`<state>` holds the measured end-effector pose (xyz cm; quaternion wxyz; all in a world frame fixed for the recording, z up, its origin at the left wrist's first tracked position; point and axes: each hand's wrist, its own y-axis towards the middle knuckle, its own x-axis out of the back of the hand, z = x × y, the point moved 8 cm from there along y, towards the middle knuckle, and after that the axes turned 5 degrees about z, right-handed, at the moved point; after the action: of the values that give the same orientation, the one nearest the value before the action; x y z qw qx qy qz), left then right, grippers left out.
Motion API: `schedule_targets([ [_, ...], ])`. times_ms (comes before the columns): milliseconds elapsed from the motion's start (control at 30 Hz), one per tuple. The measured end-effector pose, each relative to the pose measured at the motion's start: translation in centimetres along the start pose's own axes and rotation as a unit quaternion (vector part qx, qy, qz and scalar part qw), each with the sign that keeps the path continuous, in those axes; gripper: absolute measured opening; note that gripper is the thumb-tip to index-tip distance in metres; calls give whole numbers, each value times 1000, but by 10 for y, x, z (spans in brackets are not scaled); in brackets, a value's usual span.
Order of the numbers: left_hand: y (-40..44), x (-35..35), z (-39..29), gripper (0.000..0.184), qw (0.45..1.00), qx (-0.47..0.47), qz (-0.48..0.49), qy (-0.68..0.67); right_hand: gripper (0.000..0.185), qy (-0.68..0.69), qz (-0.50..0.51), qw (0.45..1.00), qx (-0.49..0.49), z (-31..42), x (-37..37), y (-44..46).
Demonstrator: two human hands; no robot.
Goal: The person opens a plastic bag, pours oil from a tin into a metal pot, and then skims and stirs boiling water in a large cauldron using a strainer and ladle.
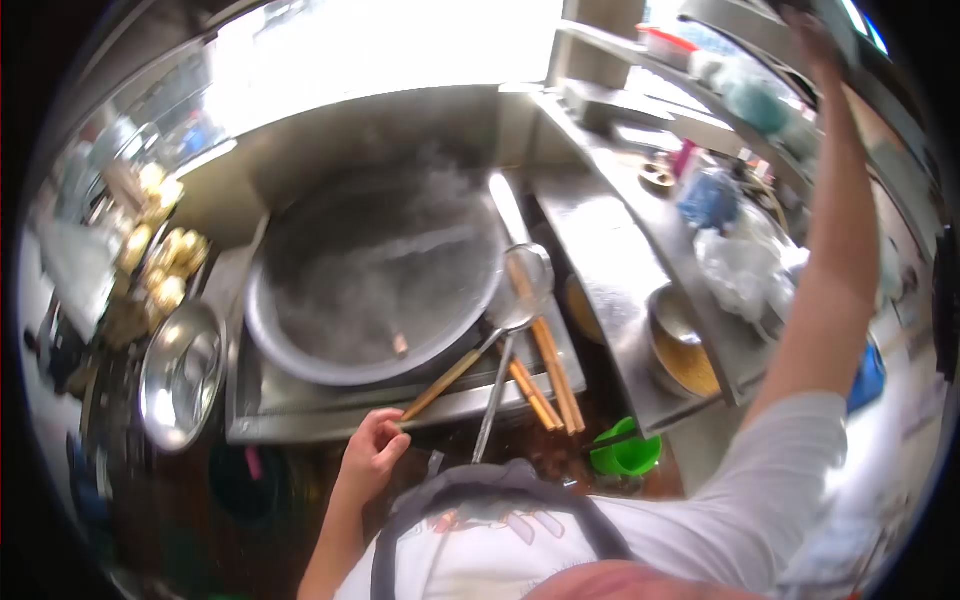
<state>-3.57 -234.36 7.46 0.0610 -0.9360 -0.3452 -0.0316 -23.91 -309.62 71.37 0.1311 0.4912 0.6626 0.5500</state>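
My left hand (372, 455) is at the front of the stove, fingers curled round the end of a wooden handle that belongs to a round metal skimmer (525, 290). The skimmer's head rests by the right rim of a very large steaming wok (262, 318). Under and beside it lie long wooden sticks (556, 375) and a metal-handled utensil (492, 405). A pale brownish piece (400, 345) shows inside the wok near its front rim. My right hand (808, 35) is raised high at the upper right, dark and blurred; its fingers cannot be made out.
A shiny metal bowl (182, 375) stands left of the wok, below yellowish bulbs (175, 262). On the right, a steel counter (605, 265) holds a bowl of yellow grains (688, 365) and plastic bags (740, 262). A green bucket (627, 452) is below. Shelves hang at upper right.
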Motion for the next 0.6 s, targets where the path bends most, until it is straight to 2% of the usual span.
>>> schedule_targets([
  [33, -1, -2, 3, 35, 1000, 24, -4, 9, 41, -98, -58, 982, 148, -23, -31, 11],
  [67, -1, -6, 6, 34, 999, 34, -8, 13, 39, -80, -26, 988, 133, -40, -40, 17],
  [100, -1, -11, 8, 34, 999, 45, -5, 19, 40, -20, 33, 998, 46, -29, -15, 14],
  [133, -1, -15, 7, 34, 998, 51, 0, 28, 41, 48, 71, 994, -63, 6, 24, -1],
  [200, 1, -27, 4, 34, 997, 61, 18, 46, 47, 115, 91, 979, -145, 62, 82, -22],
  [233, 2, -32, 3, 34, 996, 65, 25, 55, 51, 135, 88, 974, -157, 86, 103, -31],
  [333, 5, -47, 3, 35, 992, 63, 53, 94, 58, 138, -38, 980, -139, 128, 112, -59],
  [367, 6, -50, 6, 35, 994, 68, 62, 64, 54, 181, -61, 975, -112, 150, 114, -75],
  [433, 4, -54, 3, 34, 987, 93, 73, 105, 46, 313, -33, 948, -53, 219, 105, -128],
  [500, 2, -51, 25, 33, 986, 118, 76, 90, 38, 460, 105, 882, -5, 303, 88, -199],
  [533, 1, -48, 30, 33, 983, 110, 83, 118, 34, 519, 213, 828, 12, 357, 73, -248],
  [600, 1, -39, 32, 33, 980, 90, 87, 157, 27, 562, 467, 681, 41, 476, 40, -357],
])
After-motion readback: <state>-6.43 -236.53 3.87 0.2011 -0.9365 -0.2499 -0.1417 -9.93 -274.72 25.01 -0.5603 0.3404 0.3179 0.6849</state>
